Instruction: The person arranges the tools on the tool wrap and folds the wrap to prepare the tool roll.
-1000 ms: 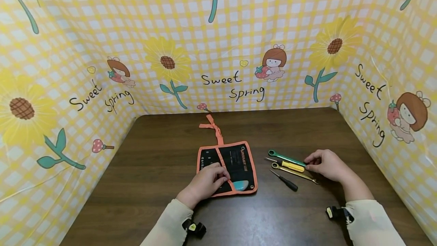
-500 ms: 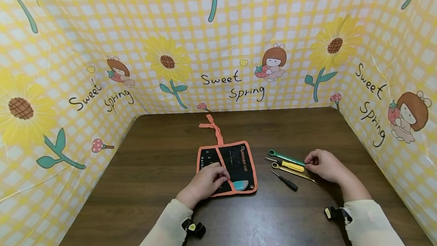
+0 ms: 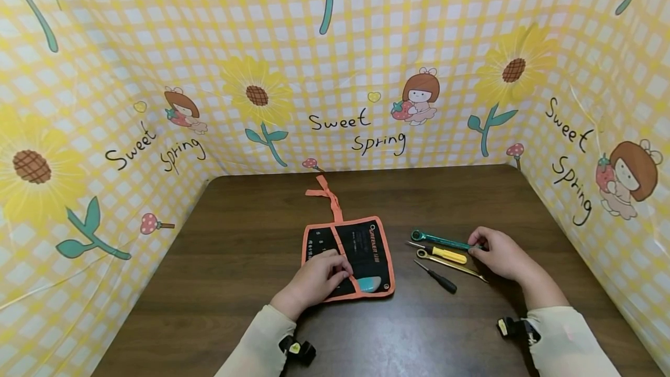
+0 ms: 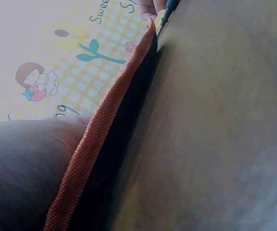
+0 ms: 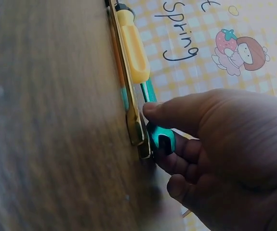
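Observation:
My right hand (image 3: 497, 253) pinches the near end of a green ratchet wrench (image 3: 442, 240), thumb on one side and fingers on the other. In the right wrist view, the wrench's open jaw end (image 5: 163, 139) shows between thumb and fingers. Beside it lie a yellow-handled screwdriver (image 3: 449, 255), a gold ratchet wrench (image 3: 452, 264) and a small black screwdriver (image 3: 442, 281). My left hand (image 3: 316, 278) rests on a black tool pouch (image 3: 361, 243) with orange trim, thumb and fingertips pinching the pocket's orange edge. A light-blue piece (image 3: 369, 284) shows in the pouch's pocket.
An orange tie strap (image 3: 335, 205) runs from the pouch's far edge across the dark wooden table (image 3: 251, 208). A yellow checked cloth (image 3: 324, 63) with printed flowers and girls walls the table at the back and both sides.
The green wrench's near end has risen and shifted slightly, and the wrench has turned about its length in my right fingers. My left hand and the pouch have stayed put.

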`<state>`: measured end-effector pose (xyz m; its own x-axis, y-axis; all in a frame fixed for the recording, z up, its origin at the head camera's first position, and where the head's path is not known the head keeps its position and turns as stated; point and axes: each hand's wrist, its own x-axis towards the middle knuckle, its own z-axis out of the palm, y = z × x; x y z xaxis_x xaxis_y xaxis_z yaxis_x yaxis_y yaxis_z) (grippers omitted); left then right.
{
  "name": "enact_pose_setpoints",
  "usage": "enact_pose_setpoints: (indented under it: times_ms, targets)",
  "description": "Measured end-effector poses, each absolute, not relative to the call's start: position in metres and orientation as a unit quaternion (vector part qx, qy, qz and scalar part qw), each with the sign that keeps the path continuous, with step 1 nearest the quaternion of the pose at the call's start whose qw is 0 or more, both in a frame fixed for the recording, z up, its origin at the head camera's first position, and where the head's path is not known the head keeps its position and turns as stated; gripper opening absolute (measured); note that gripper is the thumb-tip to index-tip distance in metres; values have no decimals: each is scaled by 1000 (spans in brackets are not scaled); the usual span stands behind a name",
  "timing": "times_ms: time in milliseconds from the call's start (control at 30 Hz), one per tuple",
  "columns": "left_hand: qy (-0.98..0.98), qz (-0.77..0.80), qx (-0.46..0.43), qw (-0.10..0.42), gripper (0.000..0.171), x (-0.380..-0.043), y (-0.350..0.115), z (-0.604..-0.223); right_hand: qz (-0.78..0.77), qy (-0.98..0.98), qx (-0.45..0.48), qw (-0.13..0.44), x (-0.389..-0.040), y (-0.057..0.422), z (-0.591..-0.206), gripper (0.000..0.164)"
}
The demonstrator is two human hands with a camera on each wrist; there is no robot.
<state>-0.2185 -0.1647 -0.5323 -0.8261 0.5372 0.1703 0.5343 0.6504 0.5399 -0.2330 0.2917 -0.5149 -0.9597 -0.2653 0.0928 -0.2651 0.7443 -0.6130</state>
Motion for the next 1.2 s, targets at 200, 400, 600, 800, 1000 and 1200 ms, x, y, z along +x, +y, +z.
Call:
enact_pose_setpoints:
  times_ms: [200,400,600,800,1000,1200]
  targets:
    - [909,297,292,6,11,-218,-165,-532,-327,935,-134,-17,-234,292,-515,12]
    - [908,302,291,7,11,-218,-165,-532,-333,934,-124,-25,-234,293,-515,14]
    - [907,301,296,-2,11,-218,-165,-532,-330,936,-118,-30,-233,293,-515,14]
    - [904,308,297,-2,12,-217,-165,-531,-330,938,-100,-25,-234,293,-516,13]
    - [906,307,292,2,13,-218,-165,-532,-342,935,-94,-2,-237,294,-519,16]
    - [907,304,291,-2,14,-219,-165,-534,-345,934,-96,-2,-238,294,-520,19]
